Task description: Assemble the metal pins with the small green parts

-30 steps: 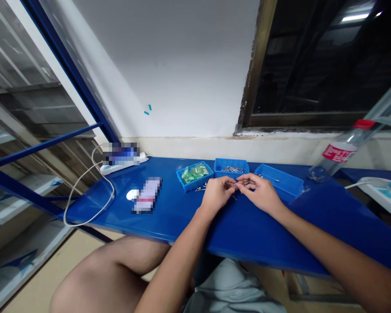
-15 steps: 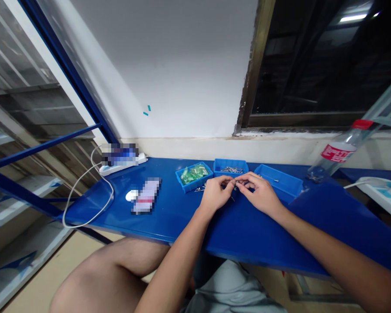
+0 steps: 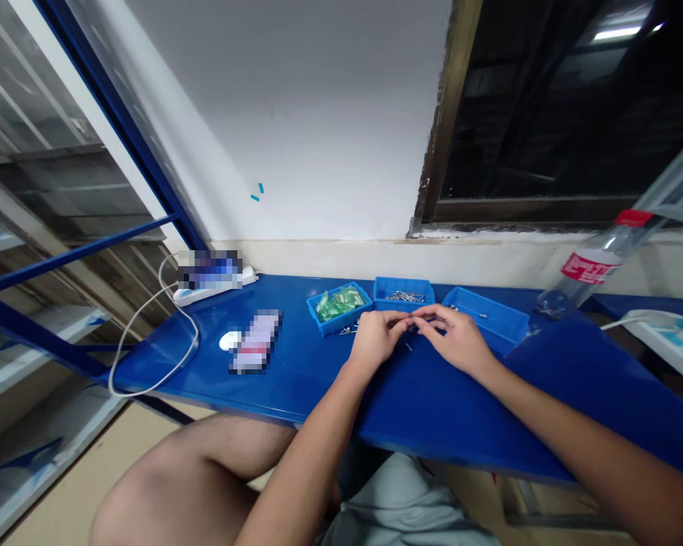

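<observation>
My left hand (image 3: 376,335) and my right hand (image 3: 456,334) meet fingertip to fingertip over the blue table (image 3: 432,409). Both are closed in a pinch around something small and dark, mostly hidden by the fingers. A thin metal pin (image 3: 406,346) shows just below the fingertips; whether it is held or lies on the table I cannot tell. Right behind the hands is a blue tray (image 3: 404,305) of metal pins. Left of it, another blue tray (image 3: 333,329) holds green pieces, with a few metal pins (image 3: 350,328) beside it. A third blue tray (image 3: 504,334), with few small parts, sits behind my right hand.
A phone-like object, blurred out (image 3: 257,341), and a white disc (image 3: 231,341) lie on the left. Behind them is a white power strip (image 3: 216,288) with a looping cable (image 3: 196,341). A clear plastic bottle (image 3: 589,267) leans at the right, near another white strip (image 3: 675,341).
My fingers have shifted slightly at the pinch, and the thin pin below them appears at a slightly different angle. The trays and other things stay where they were.
</observation>
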`<state>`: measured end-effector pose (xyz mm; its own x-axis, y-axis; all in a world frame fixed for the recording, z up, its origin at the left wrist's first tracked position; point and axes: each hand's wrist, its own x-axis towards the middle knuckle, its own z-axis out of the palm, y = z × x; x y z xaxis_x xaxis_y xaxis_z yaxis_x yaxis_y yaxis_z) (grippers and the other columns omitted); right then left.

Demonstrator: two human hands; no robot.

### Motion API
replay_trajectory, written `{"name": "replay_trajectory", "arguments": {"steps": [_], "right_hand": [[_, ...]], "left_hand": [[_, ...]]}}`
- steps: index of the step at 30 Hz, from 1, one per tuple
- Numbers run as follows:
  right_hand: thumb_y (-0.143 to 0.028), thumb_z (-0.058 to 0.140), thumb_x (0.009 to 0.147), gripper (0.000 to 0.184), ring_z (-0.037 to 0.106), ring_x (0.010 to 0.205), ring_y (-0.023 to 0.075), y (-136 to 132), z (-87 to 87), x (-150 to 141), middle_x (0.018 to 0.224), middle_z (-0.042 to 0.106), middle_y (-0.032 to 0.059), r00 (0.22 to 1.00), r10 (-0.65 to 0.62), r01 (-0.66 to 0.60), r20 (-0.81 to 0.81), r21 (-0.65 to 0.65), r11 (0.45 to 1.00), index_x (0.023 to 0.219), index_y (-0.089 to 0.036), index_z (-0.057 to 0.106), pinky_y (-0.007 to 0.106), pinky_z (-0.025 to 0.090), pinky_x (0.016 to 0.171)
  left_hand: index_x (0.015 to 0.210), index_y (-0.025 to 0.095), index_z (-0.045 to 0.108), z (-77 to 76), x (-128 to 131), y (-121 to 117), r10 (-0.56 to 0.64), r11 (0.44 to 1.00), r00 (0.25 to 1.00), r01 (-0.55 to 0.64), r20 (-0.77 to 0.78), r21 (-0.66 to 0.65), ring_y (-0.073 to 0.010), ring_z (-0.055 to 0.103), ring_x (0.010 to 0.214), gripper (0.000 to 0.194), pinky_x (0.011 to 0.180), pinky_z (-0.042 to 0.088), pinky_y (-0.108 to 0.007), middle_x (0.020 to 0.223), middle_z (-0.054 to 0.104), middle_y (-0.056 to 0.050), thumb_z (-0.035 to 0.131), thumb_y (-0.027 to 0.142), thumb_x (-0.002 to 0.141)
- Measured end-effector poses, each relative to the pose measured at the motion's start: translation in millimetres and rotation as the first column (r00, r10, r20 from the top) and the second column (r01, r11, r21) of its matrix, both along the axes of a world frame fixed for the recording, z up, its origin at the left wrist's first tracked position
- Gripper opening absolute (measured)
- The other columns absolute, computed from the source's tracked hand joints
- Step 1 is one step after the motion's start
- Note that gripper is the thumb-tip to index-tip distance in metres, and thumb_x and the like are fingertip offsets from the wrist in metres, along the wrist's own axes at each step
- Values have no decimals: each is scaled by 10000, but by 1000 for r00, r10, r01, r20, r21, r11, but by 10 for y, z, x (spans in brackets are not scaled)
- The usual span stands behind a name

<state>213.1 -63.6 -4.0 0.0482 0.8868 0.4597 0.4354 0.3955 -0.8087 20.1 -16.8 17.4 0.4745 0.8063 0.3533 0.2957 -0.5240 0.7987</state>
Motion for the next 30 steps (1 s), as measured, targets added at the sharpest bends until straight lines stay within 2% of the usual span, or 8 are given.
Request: {"name": "replay_trajectory", "arguments": {"steps": [3, 7, 11, 16, 18, 24, 30], "right_hand": [[-456, 723, 941, 246, 781, 855, 243, 9, -11, -2, 1014, 790, 74, 999, 0, -1, -43, -28, 1000, 1032, -229, 750, 416, 670, 841], [-475, 781, 893, 302, 776, 915, 258, 47, -56, 15, 1004, 786, 90, 993, 22, -25, -118, -30, 999, 1045, -219, 732, 420, 663, 858], [-467, 817, 866, 338, 766, 939, 256, 81, -87, 38, 1013, 777, 101, 981, 36, -40, -190, -16, 999, 1065, -212, 721, 422, 655, 872], [-484, 831, 856, 347, 758, 925, 246, 75, -57, 27, 1035, 770, 101, 970, 41, -42, -239, 0, 999, 1048, -217, 721, 402, 655, 848], [-497, 832, 853, 352, 755, 918, 243, 64, -43, 17, 1030, 767, 99, 970, 37, -37, -242, 5, 999, 1042, -220, 722, 395, 654, 835], [-496, 832, 857, 390, 746, 919, 236, 40, -29, -2, 1007, 751, 84, 971, 20, -14, -239, 26, 1000, 1122, -236, 712, 396, 649, 840], [-509, 837, 848, 413, 760, 908, 242, 33, -32, -11, 1020, 765, 94, 969, -10, 13, -247, 11, 1000, 1121, -232, 697, 405, 648, 841]], "left_hand": [[1020, 195, 842, -26, 9, 7, 1, 999, 999, -2, 42, 45, -218, 797, 900, 141, 877, 620, -309, 1015, 838, -56, 762, 189, 905], [1061, 177, 807, -68, 40, 24, -36, 999, 991, 31, 132, 36, -193, 799, 892, 239, 889, 647, -313, 1005, 832, -57, 744, 54, 866], [1126, 155, 761, -112, 78, 44, -56, 998, 962, 63, 266, -17, -200, 804, 950, 287, 950, 658, -366, 1072, 821, -92, 732, 36, 866], [1235, 136, 698, -127, 105, 60, -30, 987, 915, 90, 401, -132, -221, 804, 992, 400, 927, 673, -378, 1073, 814, -131, 756, 49, 850], [1260, 144, 684, -116, 104, 57, -42, 985, 912, 107, 408, -138, -218, 803, 1002, 424, 934, 670, -376, 1076, 816, -128, 745, 41, 854], [1169, 149, 704, -71, 75, 19, -44, 984, 934, 101, 355, -144, -228, 812, 976, 302, 914, 670, -379, 1066, 825, -121, 720, 66, 880], [1181, 149, 719, -75, 67, 13, -45, 984, 942, 99, 333, -146, -254, 807, 1016, 285, 950, 659, -406, 1095, 821, -129, 731, 105, 900]]}}
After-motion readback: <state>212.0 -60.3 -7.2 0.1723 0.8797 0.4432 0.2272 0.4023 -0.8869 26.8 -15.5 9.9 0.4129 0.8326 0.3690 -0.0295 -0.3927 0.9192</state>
